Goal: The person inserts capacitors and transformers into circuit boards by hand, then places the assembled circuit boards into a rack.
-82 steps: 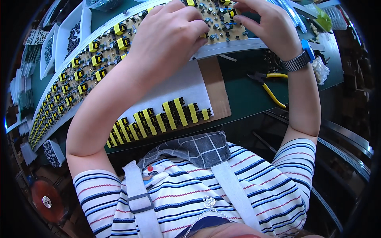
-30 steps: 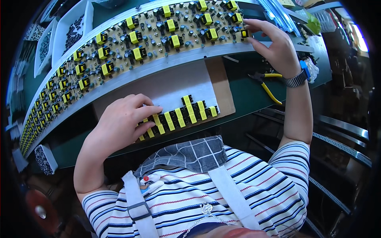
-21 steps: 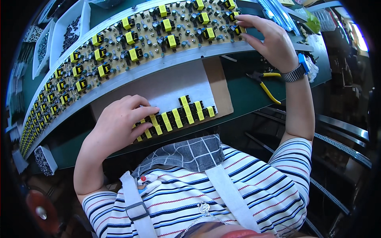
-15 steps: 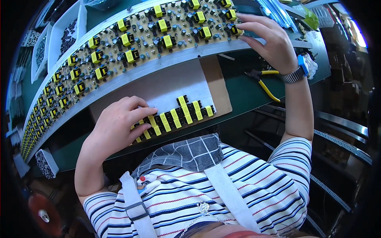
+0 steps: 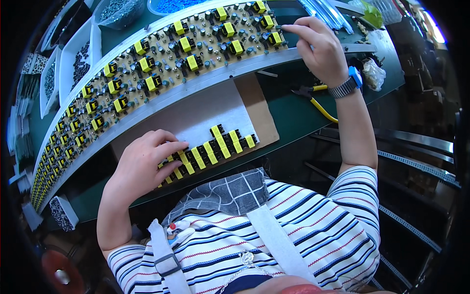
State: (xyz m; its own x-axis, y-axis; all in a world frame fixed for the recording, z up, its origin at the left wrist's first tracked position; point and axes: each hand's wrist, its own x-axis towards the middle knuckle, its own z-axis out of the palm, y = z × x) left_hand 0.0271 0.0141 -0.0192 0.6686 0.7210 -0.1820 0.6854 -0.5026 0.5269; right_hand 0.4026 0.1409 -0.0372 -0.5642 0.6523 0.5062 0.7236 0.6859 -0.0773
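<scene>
My left hand (image 5: 144, 159) rests over the left end of a row of yellow-and-black transformers (image 5: 210, 153). Its thumb and forefinger close around one of them, and the other fingers hide part of the row. The transformers lie on a white sheet (image 5: 215, 108) over brown cardboard. My right hand (image 5: 320, 51) is at the right end of a long circuit board panel (image 5: 210, 59) in a metal frame. Its forefinger stretches towards a small component at the panel's edge, the other fingers are bent, and nothing shows in its grasp. Several yellow transformers stand on the panel.
Yellow-handled cutters (image 5: 320, 105) lie on the green table beside my right forearm. White trays of small dark parts (image 5: 81, 66) stand at the left. Tubs of small parts, one blue (image 5: 176, 6), are behind the panel. A crumpled clear bag (image 5: 373, 74) sits at the right.
My right hand has drawn back slightly from the panel's last transformers, and its forefinger now points alone. My left hand stays on the row. The whole view has shifted a little.
</scene>
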